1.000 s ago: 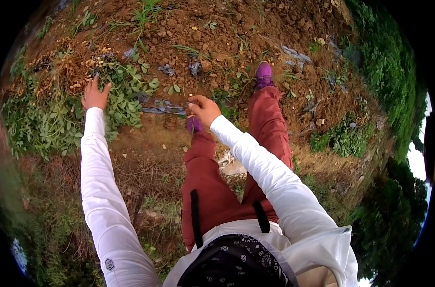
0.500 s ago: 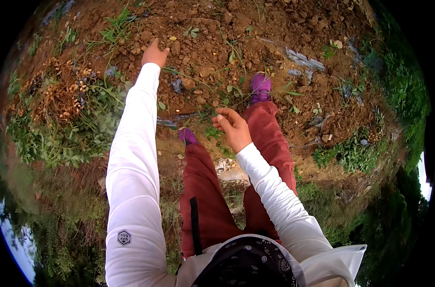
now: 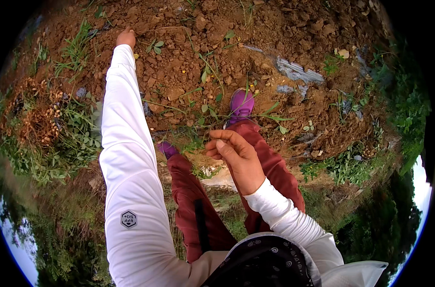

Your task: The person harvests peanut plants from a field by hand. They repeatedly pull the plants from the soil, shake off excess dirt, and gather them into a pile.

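Left grip [image 3: 126,37] has shifted from the plant pile [image 3: 50,125] to soil [image 3: 172,62].
Its closure cannot be told; the pile lies behind-left, now unattended. Right grip [image 3: 228,148] hangs loosely curled, nothing visible inside.

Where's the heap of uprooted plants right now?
In the head view, the heap of uprooted plants lies at far left, left of the white left sleeve and lower in frame than the left hand.
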